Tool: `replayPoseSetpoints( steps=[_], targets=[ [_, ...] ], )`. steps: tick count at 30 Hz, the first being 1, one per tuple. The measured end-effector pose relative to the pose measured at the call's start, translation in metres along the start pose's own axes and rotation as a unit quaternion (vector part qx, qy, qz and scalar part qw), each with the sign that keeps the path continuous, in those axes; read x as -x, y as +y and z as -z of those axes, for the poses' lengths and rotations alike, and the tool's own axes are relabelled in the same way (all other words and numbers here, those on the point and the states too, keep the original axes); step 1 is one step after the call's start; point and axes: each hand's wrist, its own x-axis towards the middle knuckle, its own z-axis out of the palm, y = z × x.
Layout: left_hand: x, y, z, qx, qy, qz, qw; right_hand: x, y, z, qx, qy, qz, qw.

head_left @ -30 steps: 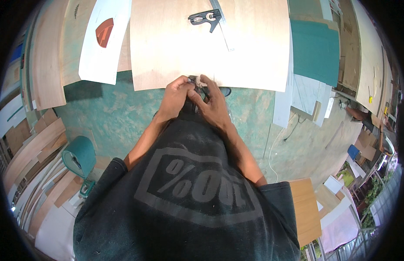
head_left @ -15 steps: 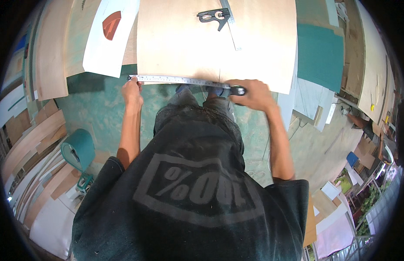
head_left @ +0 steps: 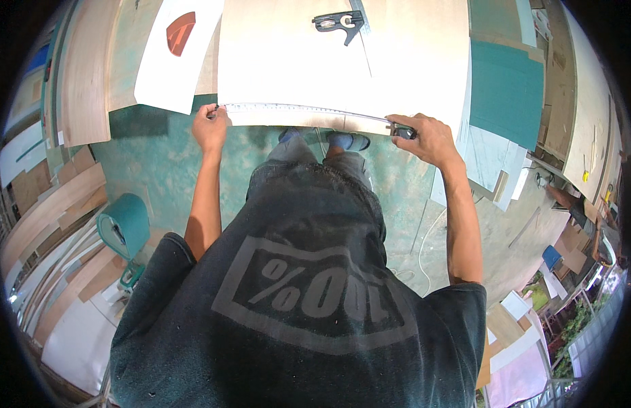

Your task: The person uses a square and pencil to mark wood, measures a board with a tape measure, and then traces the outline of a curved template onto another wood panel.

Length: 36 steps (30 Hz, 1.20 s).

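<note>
A tape measure (head_left: pixel 402 132) is stretched across a pale wooden board (head_left: pixel 274 61) in front of me. My left hand (head_left: pixel 211 129) pinches the end of its blade (head_left: pixel 288 108) at the board's left edge. My right hand (head_left: pixel 429 139) is closed around the black case, by the near edge toward the right. Between them the blade lies over the board, slightly in from the near edge. Farther back on the board rests a combination square (head_left: pixel 340 24) with a black head and a steel rule.
Left of the board, an orange-red wedge-shaped piece (head_left: pixel 181 34) lies on a white sheet (head_left: pixel 167 75). A green panel (head_left: pixel 507 92) is at right. Curved wooden strips (head_left: pixel 54 217) and a green rounded object (head_left: pixel 125 224) stand at lower left. A cable (head_left: pixel 427 255) runs over the floor.
My right hand has moved right with the case, drawing out more blade. The blade has shifted from the board's near edge to farther onto its top. My left hand still holds the end.
</note>
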Motion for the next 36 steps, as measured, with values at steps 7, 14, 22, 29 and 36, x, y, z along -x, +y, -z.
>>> replayPoseSetpoints(
  steps=[7, 14, 22, 29, 36],
  targets=[
    [0.013, 0.013, 0.000, 0.064, 0.002, 0.035, 0.997, -0.004, -0.012, 0.008, 0.001, -0.057, -0.077, 0.995],
    [0.031, 0.015, -0.015, 0.167, -0.020, 0.054, 0.984, 0.003, -0.013, -0.008, 0.064, 0.021, -0.034, 0.997],
    [0.030, 0.009, -0.019, 0.182, -0.020, 0.042, 0.982, 0.017, -0.012, -0.028, 0.078, 0.079, -0.004, 0.994],
    [0.028, 0.017, -0.009, 0.207, -0.055, 0.090, 0.973, 0.019, -0.013, -0.026, 0.079, 0.073, -0.008, 0.994],
    [0.030, 0.000, -0.010, 0.271, -0.064, 0.084, 0.957, 0.018, -0.011, -0.025, 0.073, 0.065, -0.021, 0.995]
  ],
)
